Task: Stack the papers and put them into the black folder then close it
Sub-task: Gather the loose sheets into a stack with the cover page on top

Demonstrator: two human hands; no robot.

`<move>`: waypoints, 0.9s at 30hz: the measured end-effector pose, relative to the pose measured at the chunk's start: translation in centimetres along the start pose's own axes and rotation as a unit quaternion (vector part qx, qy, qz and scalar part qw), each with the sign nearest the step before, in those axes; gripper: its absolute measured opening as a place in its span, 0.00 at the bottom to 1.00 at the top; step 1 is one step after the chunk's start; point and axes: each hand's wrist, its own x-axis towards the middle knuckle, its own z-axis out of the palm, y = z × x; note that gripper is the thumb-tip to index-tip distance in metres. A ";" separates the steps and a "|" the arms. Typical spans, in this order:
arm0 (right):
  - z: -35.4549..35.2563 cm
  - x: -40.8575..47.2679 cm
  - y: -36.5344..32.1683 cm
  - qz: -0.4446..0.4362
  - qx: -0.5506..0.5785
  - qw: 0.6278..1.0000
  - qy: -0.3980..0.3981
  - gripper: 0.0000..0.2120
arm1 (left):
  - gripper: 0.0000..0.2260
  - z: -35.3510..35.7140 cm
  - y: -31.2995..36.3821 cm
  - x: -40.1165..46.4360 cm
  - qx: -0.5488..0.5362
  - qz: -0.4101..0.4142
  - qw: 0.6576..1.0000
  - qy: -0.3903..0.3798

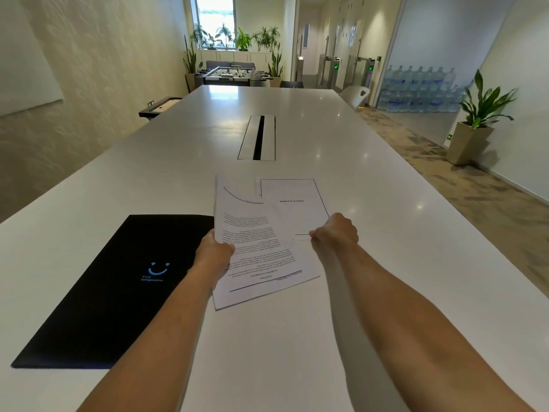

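Note:
Several printed white papers [255, 242] lie overlapped on the white table [297, 337], lifted a little at the far end. My left hand [215, 251] grips their left edge. My right hand [337, 231] pinches the near edge of a sheet headed "BIBLIOGRAPHY" [294, 197] on the right. The black folder [118, 286], shut and flat with a blue smile logo, lies on the table just left of the papers, partly under my left forearm.
A cable slot [258, 137] is set in the table beyond the papers. A white chair [356, 95] stands at the far right edge, a potted plant [475, 123] on the floor to the right, a foosball table [234, 74] at the far end.

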 end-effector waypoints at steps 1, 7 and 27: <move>-0.1 0.2 0.1 0.004 0.020 1.000 0.001 0.14 | 0.16 0.0 0.1 0.0 0.000 -0.002 1.000 -0.003; -0.5 1.2 1.0 0.029 0.133 0.991 0.016 0.09 | 0.16 0.1 0.4 0.1 -0.012 -0.016 1.000 -0.009; -10.5 -1.1 5.1 0.055 0.513 0.844 0.143 0.10 | 0.20 0.3 1.0 -2.7 0.046 -0.024 0.997 -0.050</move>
